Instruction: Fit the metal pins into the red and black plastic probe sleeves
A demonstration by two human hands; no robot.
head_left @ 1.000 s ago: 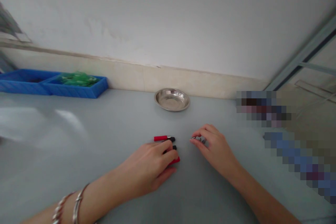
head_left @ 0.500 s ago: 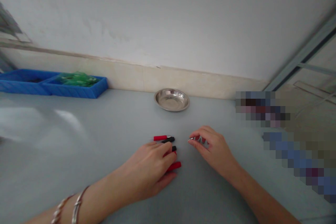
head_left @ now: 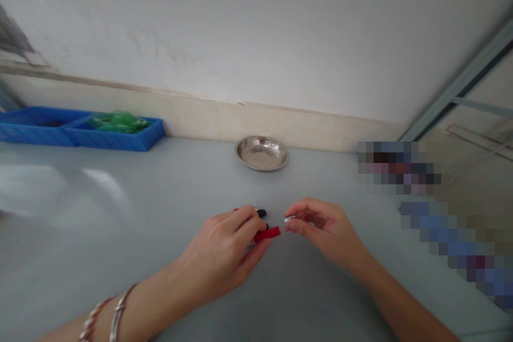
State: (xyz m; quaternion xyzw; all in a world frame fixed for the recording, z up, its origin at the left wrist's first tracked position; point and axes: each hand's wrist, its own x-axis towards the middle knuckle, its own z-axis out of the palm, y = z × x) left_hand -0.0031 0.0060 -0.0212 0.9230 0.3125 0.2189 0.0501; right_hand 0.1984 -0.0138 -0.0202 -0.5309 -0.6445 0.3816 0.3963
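Note:
Between the thumb and fingers of my left hand (head_left: 236, 240) is a red tube-shaped piece (head_left: 267, 234), its end pointing right. My right hand (head_left: 315, 224) pinches a small silvery piece (head_left: 289, 218) just right of the red one, with a short gap between them. Black-ended pieces (head_left: 261, 213) lie on the table beyond my left fingers, which partly cover them. A round metal dish (head_left: 262, 154) stands farther back.
Against the wall at the far left sit blue bins (head_left: 116, 140), one with green plastic (head_left: 120, 122) in it. The grey table (head_left: 192, 171) meets the tiled wall behind. Blurred-out shapes are at the right.
My left hand has lifted the red piece and moved it up toward my right hand. My right hand has shifted slightly left and down, still pinching the silvery piece.

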